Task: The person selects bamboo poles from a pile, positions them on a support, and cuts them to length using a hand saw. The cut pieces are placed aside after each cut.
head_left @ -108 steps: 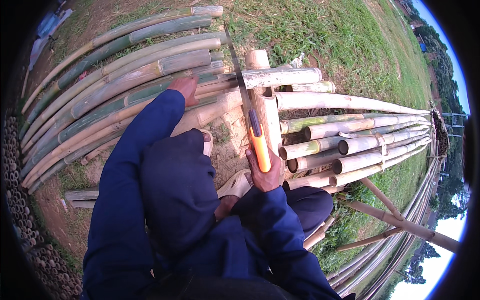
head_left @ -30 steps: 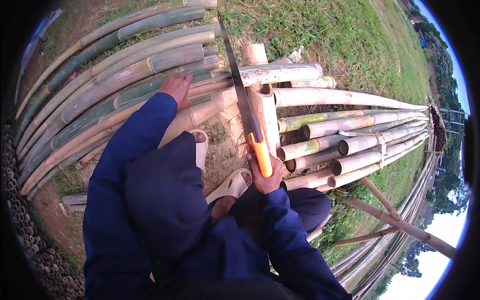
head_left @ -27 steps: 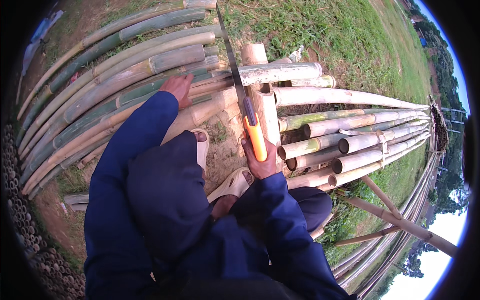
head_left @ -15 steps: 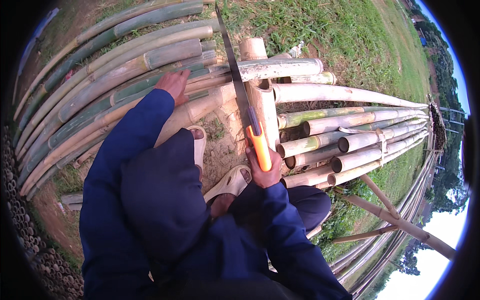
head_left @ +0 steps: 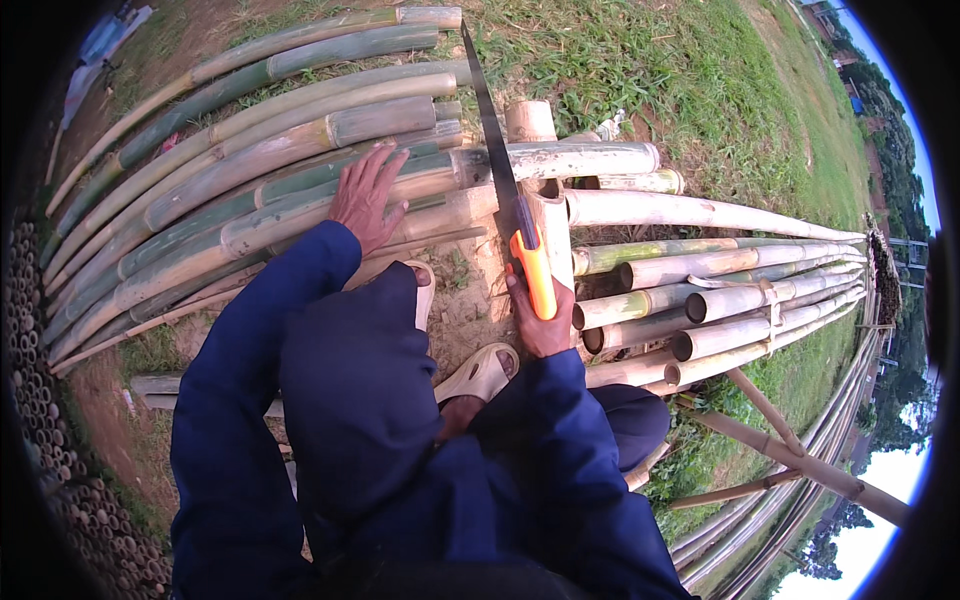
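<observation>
My right hand (head_left: 543, 315) is closed round the orange handle of a hand saw (head_left: 493, 130). Its long dark blade points away from me and crosses a bamboo pole (head_left: 590, 158) near that pole's right end. Whether the teeth are in the bamboo cannot be made out. On the same pole, left of the blade, rests my left hand (head_left: 369, 198), fingers spread and lying on top. A thick upright-looking bamboo piece (head_left: 547, 225) is under the pole, just right of the saw.
Several long bamboo poles (head_left: 280, 140) lie side by side at the left. A stack of cut poles (head_left: 740, 300) is at the right, and many bamboo ends (head_left: 40, 420) are piled at the far left. My sandalled foot (head_left: 480, 375) is on bare soil; grass (head_left: 680, 70) spreads beyond.
My left hand has opened its fingers and lies flatter over the pole, which has rolled or shifted a little. The saw stays across it. The whole view has shifted slightly.
</observation>
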The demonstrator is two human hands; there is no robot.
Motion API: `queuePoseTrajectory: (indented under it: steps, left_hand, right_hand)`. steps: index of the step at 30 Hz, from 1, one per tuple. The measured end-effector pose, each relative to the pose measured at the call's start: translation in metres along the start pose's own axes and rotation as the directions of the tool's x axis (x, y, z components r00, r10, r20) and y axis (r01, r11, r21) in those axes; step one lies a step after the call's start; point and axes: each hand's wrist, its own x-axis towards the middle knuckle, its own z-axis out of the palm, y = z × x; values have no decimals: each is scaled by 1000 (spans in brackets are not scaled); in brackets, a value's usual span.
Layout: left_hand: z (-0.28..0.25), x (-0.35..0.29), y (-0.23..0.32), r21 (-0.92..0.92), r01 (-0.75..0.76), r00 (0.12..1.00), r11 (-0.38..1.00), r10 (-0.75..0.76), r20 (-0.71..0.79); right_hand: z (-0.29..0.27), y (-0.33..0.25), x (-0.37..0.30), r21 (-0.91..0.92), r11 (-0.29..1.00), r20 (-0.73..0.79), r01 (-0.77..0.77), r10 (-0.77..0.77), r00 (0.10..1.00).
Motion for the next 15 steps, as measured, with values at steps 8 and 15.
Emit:
queuePoseTrajectory:
  steps: [8, 15]
  left_hand:
    - [10, 32, 17, 101, 189, 939, 977, -210, 272]
    - [36, 26, -1, 170, 70, 993, 983, -84, 81]
  right_hand:
    - [1, -5, -2, -59, 998, 6, 16, -16, 1000]
    - [-3, -25, -30, -122, 990, 4, -67, 68, 998]
